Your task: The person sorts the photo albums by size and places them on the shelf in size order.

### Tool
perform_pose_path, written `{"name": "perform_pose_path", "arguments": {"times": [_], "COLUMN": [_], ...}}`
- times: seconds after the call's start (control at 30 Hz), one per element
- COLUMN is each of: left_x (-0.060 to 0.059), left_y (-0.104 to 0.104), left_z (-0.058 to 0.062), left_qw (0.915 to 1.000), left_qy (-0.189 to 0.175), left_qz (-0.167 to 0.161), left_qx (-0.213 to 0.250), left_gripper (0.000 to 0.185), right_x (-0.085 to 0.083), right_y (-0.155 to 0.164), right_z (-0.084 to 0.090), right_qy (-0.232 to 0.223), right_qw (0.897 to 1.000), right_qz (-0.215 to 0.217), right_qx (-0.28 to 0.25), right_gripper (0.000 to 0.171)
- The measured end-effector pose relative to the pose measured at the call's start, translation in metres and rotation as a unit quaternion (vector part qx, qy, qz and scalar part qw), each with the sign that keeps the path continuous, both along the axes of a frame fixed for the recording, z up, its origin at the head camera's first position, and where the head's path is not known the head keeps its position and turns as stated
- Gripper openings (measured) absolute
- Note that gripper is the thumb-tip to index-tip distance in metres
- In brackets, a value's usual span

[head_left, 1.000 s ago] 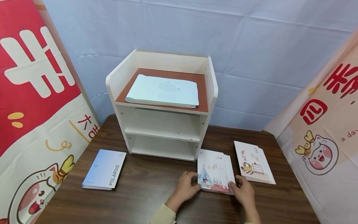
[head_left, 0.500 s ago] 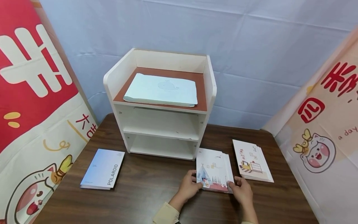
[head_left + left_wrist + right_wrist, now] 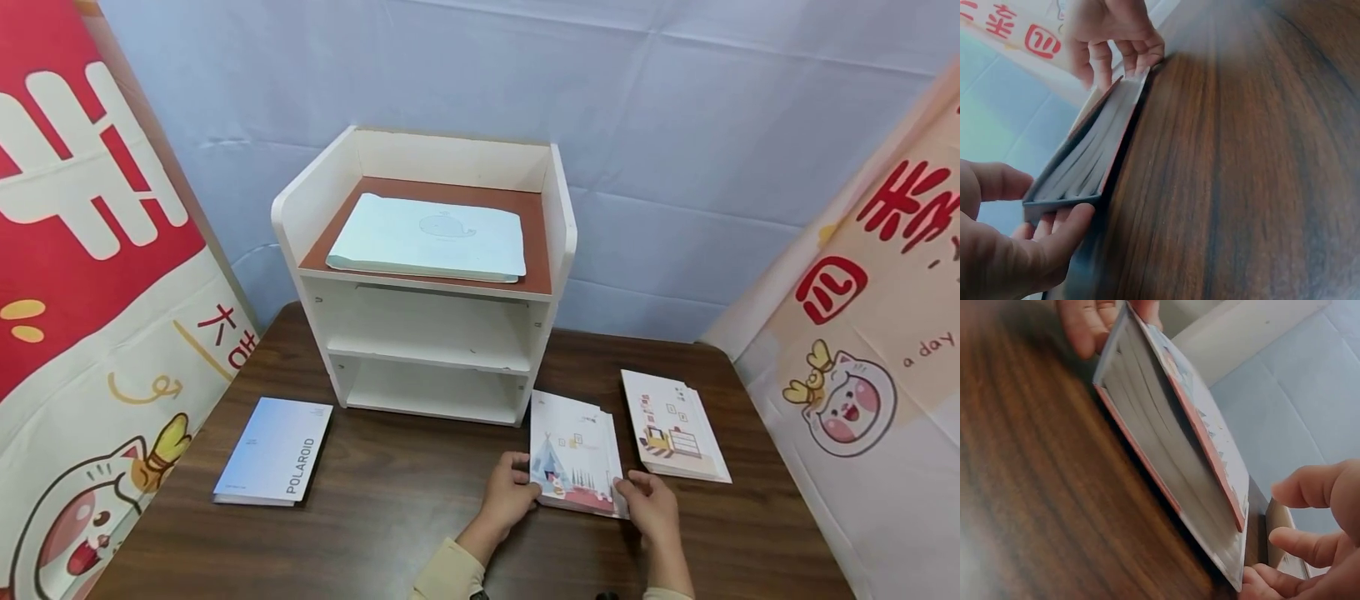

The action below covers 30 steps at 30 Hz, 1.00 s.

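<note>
A white photo album (image 3: pixel 572 450) with a tent drawing on its cover lies at the right front of the shelf unit. My left hand (image 3: pixel 507 492) holds its spine at the left, thumb above and fingers at the lower side in the left wrist view (image 3: pixel 1016 240). The loose-looking pages (image 3: pixel 1166 450) show between the covers. My right hand (image 3: pixel 651 510) is at the album's lower right corner. In the right wrist view, its lower fingers (image 3: pixel 1260 584) touch the bottom cover's edge, while the thumb and a finger stand apart from it.
A white shelf unit (image 3: pixel 561 221) stands at the back, bearing a pale whale-print album (image 3: pixel 420 242). Another illustrated album (image 3: pixel 671 425) lies at the right, and a blue POLAROID album (image 3: pixel 273 450) at the left, on the wooden table (image 3: pixel 390 492). Printed cloths hang on both sides.
The hands stay around the tent album, which has shifted slightly and turned a little. My right thumb has moved from the top of the cover to its edge. The view has drifted slightly.
</note>
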<state>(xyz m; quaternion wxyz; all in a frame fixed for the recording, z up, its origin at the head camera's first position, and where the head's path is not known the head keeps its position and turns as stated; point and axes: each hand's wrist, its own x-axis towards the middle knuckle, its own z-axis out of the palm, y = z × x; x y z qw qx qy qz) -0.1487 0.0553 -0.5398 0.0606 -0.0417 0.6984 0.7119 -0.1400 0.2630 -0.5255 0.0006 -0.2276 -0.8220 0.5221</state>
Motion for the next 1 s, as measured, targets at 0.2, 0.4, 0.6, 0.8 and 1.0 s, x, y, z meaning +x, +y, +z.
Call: {"name": "perform_pose_path", "arguments": {"times": [0.2,0.4,0.6,0.8,1.0], "left_x": [0.000,0.000,0.000,0.002,0.006], "left_y": [0.003,0.003,0.001,0.000,-0.003], "left_z": [0.002,0.001,0.003,0.004,0.009], "left_qw": [0.9992,0.9977,0.9981,0.9980,0.9983], "left_qy": [-0.023,-0.031,-0.026,-0.031,-0.029], "left_qz": [-0.010,-0.031,-0.033,-0.035,-0.038], "left_qx": [0.032,0.052,0.045,0.043,0.035], "left_gripper": [0.053,0.053,0.054,0.056,0.057], "right_x": [0.001,0.000,0.001,0.002,0.008], "right_y": [0.009,0.014,0.015,0.013,0.010], "right_z": [0.004,0.009,0.008,0.007,0.010], "right_qy": [-0.037,-0.067,-0.068,-0.065,-0.062], "right_qw": [0.996,0.992,0.992,0.992,0.991], "right_qz": [0.025,0.070,0.074,0.072,0.069], "right_qx": [-0.071,-0.075,-0.081,-0.085,-0.097], "right_gripper": [0.054,0.066,0.063,0.061,0.059]}}
